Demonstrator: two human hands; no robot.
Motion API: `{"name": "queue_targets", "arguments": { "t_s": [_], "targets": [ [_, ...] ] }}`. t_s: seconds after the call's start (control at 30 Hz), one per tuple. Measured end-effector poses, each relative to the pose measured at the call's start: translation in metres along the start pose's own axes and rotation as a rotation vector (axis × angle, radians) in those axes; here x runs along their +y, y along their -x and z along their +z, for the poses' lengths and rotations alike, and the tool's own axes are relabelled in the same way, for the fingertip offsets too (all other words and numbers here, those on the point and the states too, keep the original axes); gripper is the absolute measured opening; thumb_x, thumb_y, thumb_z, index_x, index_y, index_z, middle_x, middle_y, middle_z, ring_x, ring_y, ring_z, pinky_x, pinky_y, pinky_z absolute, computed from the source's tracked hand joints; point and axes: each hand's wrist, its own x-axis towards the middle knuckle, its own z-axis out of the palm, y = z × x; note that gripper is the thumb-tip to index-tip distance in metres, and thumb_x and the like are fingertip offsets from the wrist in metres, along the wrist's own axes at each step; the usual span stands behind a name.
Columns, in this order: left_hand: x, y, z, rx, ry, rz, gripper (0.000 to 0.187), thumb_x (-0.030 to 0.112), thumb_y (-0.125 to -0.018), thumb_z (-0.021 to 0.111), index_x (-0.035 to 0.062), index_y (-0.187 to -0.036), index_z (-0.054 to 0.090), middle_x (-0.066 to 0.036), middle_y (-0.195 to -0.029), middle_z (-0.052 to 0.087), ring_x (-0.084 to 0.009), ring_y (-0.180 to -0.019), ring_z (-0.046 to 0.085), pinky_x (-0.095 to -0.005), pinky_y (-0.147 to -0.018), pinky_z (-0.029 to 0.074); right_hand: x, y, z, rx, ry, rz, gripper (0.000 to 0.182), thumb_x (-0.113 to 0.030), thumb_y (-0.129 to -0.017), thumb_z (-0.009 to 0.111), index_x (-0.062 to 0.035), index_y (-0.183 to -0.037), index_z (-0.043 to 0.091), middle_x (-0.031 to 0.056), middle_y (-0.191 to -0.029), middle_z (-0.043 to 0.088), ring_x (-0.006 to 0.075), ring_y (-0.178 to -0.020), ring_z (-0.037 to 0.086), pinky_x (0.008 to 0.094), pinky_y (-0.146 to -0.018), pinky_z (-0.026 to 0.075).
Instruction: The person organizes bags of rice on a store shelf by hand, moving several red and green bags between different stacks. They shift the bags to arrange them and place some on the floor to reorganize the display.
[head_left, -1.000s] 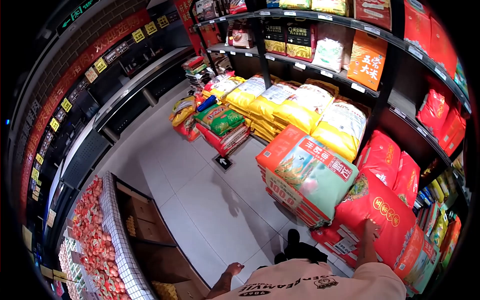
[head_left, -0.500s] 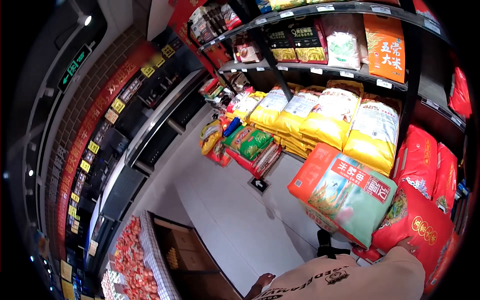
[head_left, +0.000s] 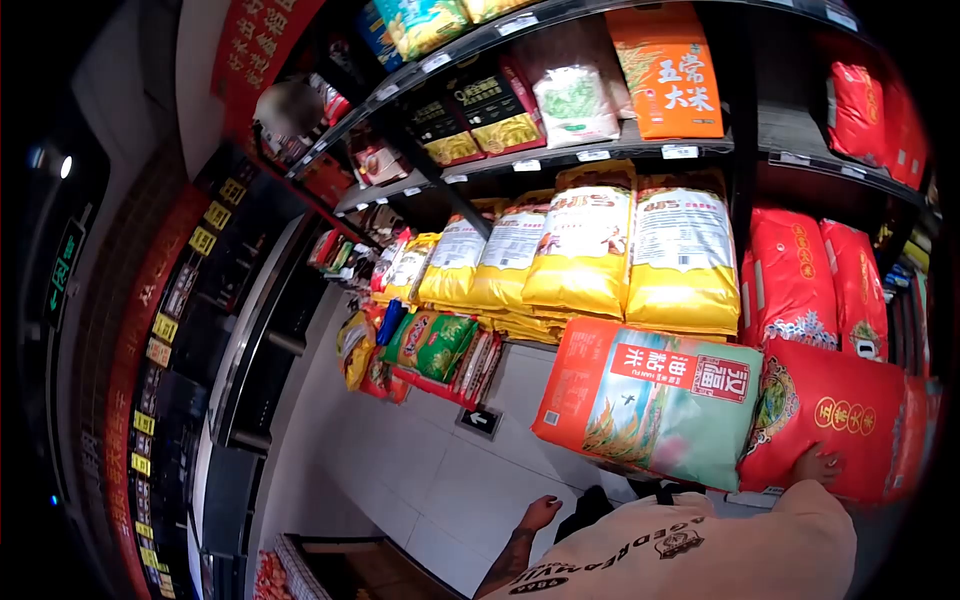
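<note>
My right hand (head_left: 818, 466) lies with spread fingers on the front of a red rice bag (head_left: 845, 412) at the right. Beside that bag, on its left, rests a large orange and green rice bag (head_left: 650, 400) with a red label. My left hand (head_left: 541, 513) hangs low over the floor, left of my light shirt (head_left: 680, 545), its fingers loosely bent and nothing visible in them. Its nearest object is the orange and green bag above it, which it does not touch.
Yellow and white bags (head_left: 683, 255) stand in a row behind. More red bags (head_left: 795, 275) stand upright at the right. A shelf (head_left: 640, 150) holds packages above. A green bag (head_left: 432, 345) lies on a low pile. A wooden crate (head_left: 370, 570) is at the lower left.
The view has turned to the right and levelled, so the shelves and bags appear shifted left. My right hand shows more fully on the red bag. My left hand appears higher in view.
</note>
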Motion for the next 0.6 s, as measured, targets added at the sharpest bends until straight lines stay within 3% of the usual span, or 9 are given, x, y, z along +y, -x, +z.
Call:
{"name": "queue_targets", "arguments": {
  "t_s": [0.2, 0.47, 0.6],
  "targets": [
    [0.002, -0.059, -0.011, -0.221, -0.255, 0.13, 0.053, 0.043, -0.082, 0.056, 0.0029, -0.117, 0.056, -0.021, -0.106, 0.062, -0.0338, -0.098, 0.059, -0.0377, -0.087, 0.046, -0.003, 0.002, 0.01, 0.07, 0.071, 0.058, 0.066, -0.06, -0.085, 0.039, -0.0173, -0.135, 0.034, 0.0195, -0.133, 0.036, 0.0383, -0.114, 0.043, 0.0538, -0.087, 0.041],
    [0.022, -0.08, -0.059, -0.202, -0.352, 0.152, 0.053, 0.043, -0.083, 0.055, 0.0021, -0.116, 0.057, -0.022, -0.103, 0.062, -0.0353, -0.099, 0.059, -0.0382, -0.087, 0.046, -0.039, 0.01, 0.003, 0.083, 0.063, 0.239, 0.062, -0.057, -0.086, 0.039, -0.0147, -0.133, 0.036, 0.0175, -0.13, 0.038, 0.0356, -0.114, 0.043, 0.0512, -0.086, 0.041],
    [0.025, -0.081, -0.067, -0.221, -0.385, 0.131, 0.053, 0.044, -0.083, 0.055, 0.0019, -0.116, 0.057, -0.022, -0.105, 0.062, -0.0349, -0.1, 0.058, -0.0379, -0.088, 0.045, -0.05, 0.008, -0.04, 0.061, 0.091, 0.243, 0.06, -0.055, -0.086, 0.042, -0.0135, -0.129, 0.039, 0.0172, -0.126, 0.042, 0.0334, -0.112, 0.045, 0.0504, -0.083, 0.042]
  ]
}}
